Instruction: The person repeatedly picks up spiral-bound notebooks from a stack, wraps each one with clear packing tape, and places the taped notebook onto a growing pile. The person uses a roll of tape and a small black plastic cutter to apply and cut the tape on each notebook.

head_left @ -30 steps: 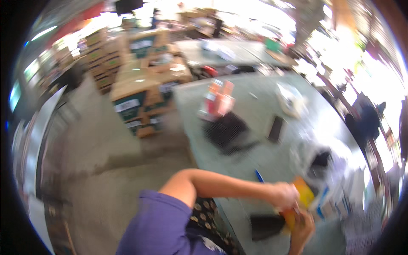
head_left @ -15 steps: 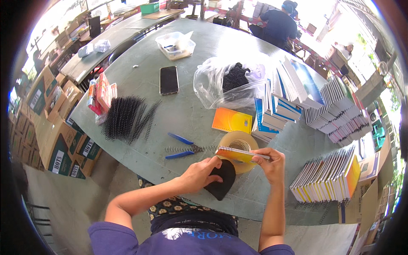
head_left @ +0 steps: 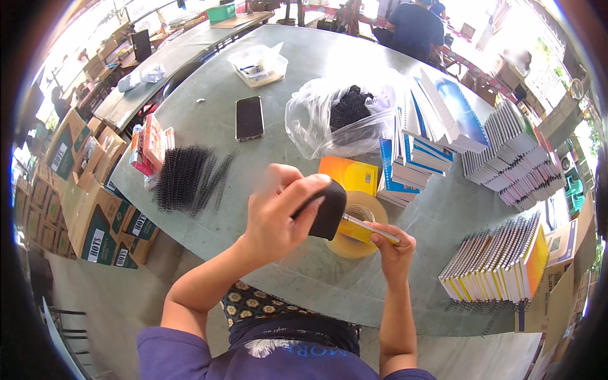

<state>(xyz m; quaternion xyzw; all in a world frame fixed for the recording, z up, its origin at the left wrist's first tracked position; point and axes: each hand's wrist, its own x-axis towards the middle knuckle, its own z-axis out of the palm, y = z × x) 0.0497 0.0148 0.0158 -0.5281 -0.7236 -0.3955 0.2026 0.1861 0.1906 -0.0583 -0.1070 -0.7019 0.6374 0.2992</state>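
Note:
My left hand (head_left: pixel 282 206) is raised over the table, its fingers curled round a flat black pad (head_left: pixel 330 212) with a rounded end. The pad's edge meets the left end of a thin notebook (head_left: pixel 364 225), seen nearly edge-on. Between thumb and fingers, my right hand (head_left: pixel 394 248) grips the notebook's other end. Below it lies a wide roll of clear tape (head_left: pixel 362 248). Just beyond the roll is a yellow-orange notebook (head_left: pixel 347 174), flat on the table. Whether a coil runs through the held notebook is hidden by the pad and my left hand.
Black plastic coils (head_left: pixel 183 177) lie at the left beside red boxes (head_left: pixel 153 142). A phone (head_left: pixel 249 118), a plastic tub (head_left: pixel 258 66) and a clear bag (head_left: pixel 310 120) with black contents sit farther back. Notebook stacks (head_left: pixel 497 263) line the right side. A person (head_left: pixel 415 31) is beyond the table.
My left hand has risen and moved left, bringing the black pad up against the notebook's end. The blue-handled pliers and stretched coil seen before are now hidden. My right hand has lowered slightly.

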